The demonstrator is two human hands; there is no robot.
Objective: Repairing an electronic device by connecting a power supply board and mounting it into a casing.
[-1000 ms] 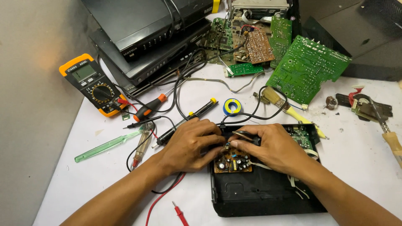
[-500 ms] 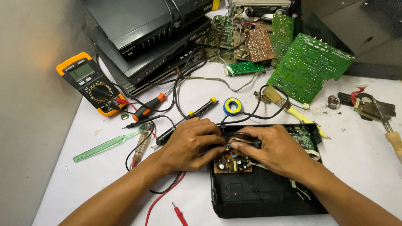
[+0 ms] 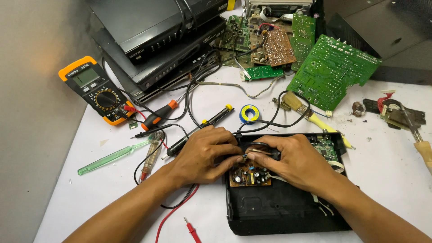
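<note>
Hands: both are bending over the small brown circuit board (image 3: 250, 174), meeting fingertip to fingertip just above its top edge.
Left hand (image 3: 203, 155): it is curling down with the thumb and forefinger pinched narrow on something tiny at the board's edge; I cannot tell what.
Right hand (image 3: 294, 159): it is pinching the same spot from the other side, fingers closed tight, palm lying over the open black case (image 3: 288, 211).
Board: it is sitting in the upper left corner of the case, component side up, with a black cable (image 3: 270, 123) looping in from behind the hands.
Step in hand: to my eye the person is working a small part or lead at the board's edge, with both hands steadying it.
Next move: it looks to call for a fine, steady grip and little force, since the piece is small and the components around it are crowded.
Worktop: white and cluttered; a yellow multimeter (image 3: 96, 90) is lying to the left, a green screwdriver (image 3: 114, 156) just below it, a soldering iron (image 3: 200, 130) near the left hand, a blue-rimmed solder reel (image 3: 249, 113) beyond.
Room: stacked black players (image 3: 157, 31) and loose green circuit boards (image 3: 333, 72) are crowding the far edge; a grey floor is showing at left.
</note>
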